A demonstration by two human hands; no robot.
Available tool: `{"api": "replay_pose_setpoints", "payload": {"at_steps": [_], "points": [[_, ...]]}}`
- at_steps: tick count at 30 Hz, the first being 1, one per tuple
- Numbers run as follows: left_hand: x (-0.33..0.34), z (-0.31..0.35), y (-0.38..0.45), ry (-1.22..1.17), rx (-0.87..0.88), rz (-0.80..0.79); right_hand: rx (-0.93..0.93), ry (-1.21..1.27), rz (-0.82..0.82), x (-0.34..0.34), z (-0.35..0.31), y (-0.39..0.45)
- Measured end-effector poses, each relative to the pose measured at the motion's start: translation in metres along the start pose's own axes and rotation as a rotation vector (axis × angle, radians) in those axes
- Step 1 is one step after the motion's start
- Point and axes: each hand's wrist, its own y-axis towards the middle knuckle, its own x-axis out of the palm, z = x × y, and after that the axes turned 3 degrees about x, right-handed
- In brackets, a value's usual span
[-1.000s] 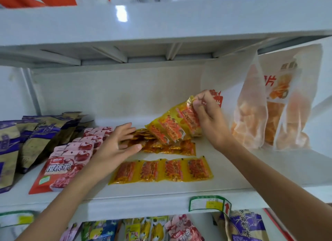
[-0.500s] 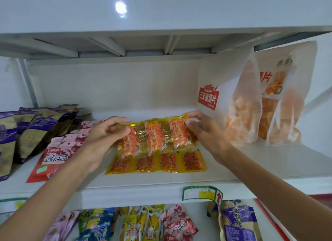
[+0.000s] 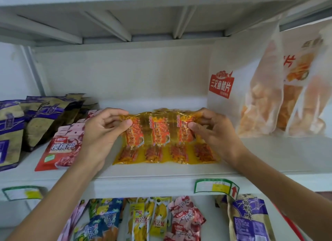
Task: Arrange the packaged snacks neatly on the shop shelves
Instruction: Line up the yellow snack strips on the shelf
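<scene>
L to R on the shelf (image 3: 161, 174): purple-gold bags (image 3: 36, 118) lean in a row at far L, look done. Red cherry packs (image 3: 62, 147) overlap flat just beside them, roughly lined up. My left hand (image 3: 102, 133) pinches the L end of the yellow snack strip (image 3: 158, 131), grip narrow, thumb on front. One more yellow strip (image 3: 165, 155) lies flat under it near the shelf edge. My right hand (image 3: 212, 131) pinches the R end the same way, strip raised between both hands. Big chip bags (image 3: 251, 97) stand upright at R. Prob left: set this strip down w/ the flat one, square up the cherry packs.
</scene>
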Motion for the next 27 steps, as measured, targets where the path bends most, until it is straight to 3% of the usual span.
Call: {"api": "replay_pose_setpoints", "payload": {"at_steps": [2,5,10,12,21,27], "points": [[-0.001,0.001,-0.003,0.071,0.093,-0.036,-0.007,-0.100,0.030,-0.001,0.003,-0.002],[-0.006,0.003,-0.011,0.357,0.207,-0.157,-0.065,-0.292,0.025,-0.008,0.007,-0.007],[-0.019,0.005,-0.023,0.652,0.369,-0.402,-0.379,-0.559,-0.231,-0.023,0.011,-0.022],[-0.024,0.003,-0.027,0.687,0.403,-0.467,-0.421,-0.591,-0.314,-0.023,0.015,-0.022],[-0.027,0.000,-0.032,0.654,0.287,-0.704,-0.337,-0.678,-0.276,-0.024,0.025,-0.014],[-0.028,-0.004,-0.032,0.530,0.223,-0.745,-0.304,-0.633,-0.288,-0.023,0.024,-0.019]]}}
